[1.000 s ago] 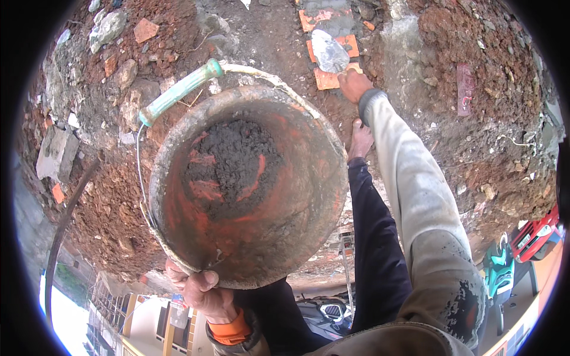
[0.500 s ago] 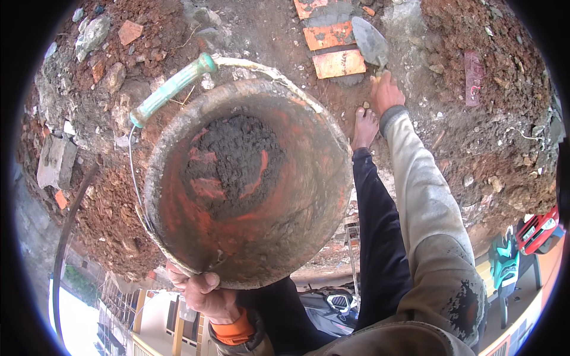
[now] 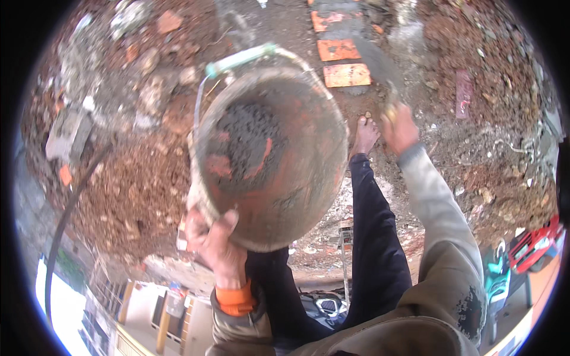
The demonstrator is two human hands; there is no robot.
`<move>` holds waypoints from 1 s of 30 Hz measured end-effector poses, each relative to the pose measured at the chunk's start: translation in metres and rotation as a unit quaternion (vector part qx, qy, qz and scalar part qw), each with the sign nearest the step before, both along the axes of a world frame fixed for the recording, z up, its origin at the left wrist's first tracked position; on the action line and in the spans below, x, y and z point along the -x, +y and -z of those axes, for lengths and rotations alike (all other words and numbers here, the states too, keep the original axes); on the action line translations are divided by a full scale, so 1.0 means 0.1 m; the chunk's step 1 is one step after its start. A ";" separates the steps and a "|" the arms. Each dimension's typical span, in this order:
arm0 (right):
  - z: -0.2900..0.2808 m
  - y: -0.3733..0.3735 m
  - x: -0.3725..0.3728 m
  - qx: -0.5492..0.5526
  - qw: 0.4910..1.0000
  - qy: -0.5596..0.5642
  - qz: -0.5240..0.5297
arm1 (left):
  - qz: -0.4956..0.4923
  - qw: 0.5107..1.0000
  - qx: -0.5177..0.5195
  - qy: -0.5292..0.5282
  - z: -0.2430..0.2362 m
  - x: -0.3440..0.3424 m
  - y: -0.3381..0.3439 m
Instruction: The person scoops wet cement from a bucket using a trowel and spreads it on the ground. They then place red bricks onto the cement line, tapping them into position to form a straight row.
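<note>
My left hand (image 3: 217,243) grips the near rim of a mortar-caked bucket (image 3: 297,196), thumb over the edge. Inside, grey wet mortar (image 3: 243,142) lies toward the far left, with reddish wall showing through. The bucket's wire handle, with its pale green grip (image 3: 242,60), rests past the far rim. In my right hand (image 3: 401,127) is a trowel (image 3: 380,65), its grey blade blurred and pointing away from me. Just left of the blade, a row of orange bricks (image 3: 347,75) with grey mortar between them runs away along the ground. My bare foot (image 3: 365,133) is near the row's close end.
Heaps of reddish soil and rubble (image 3: 136,196) flank both sides. A grey block (image 3: 68,135) and a dark curved bar (image 3: 68,207) are at left; a reddish-purple brick-like piece (image 3: 462,94) lies at right. A red vehicle (image 3: 534,246) stands far right.
The bucket has shifted right and tipped, looking smaller, with my left hand still on its rim. My right hand and the trowel have moved slightly right and nearer to me.
</note>
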State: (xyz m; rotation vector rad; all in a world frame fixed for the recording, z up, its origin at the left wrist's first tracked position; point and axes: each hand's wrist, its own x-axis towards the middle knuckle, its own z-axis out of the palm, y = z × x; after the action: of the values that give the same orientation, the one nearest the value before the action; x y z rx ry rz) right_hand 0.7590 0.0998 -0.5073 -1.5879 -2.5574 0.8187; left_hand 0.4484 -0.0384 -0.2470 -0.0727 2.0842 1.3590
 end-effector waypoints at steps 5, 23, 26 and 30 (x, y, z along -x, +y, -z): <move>-1.87 -0.04 0.21 0.152 0.977 0.077 -0.124 | 0.092 0.993 -0.063 0.042 0.12 0.10 -0.01; -2.53 0.09 1.53 0.152 0.882 -0.055 -0.443 | 0.145 0.958 -0.241 0.064 -0.43 0.30 0.39; -2.60 0.24 1.44 0.161 0.924 -0.041 -0.344 | 0.161 0.955 -0.231 0.094 -0.51 0.28 0.39; -2.62 0.40 1.42 -0.006 0.958 -0.049 -0.281 | 0.226 0.932 -0.217 0.183 -0.52 0.15 0.52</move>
State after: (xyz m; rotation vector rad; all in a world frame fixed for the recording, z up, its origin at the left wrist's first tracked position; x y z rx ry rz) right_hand 0.6171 0.1396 -0.2450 -0.9073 -3.1280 0.7561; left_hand 0.4336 0.0132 -0.1950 0.8525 1.8584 1.5761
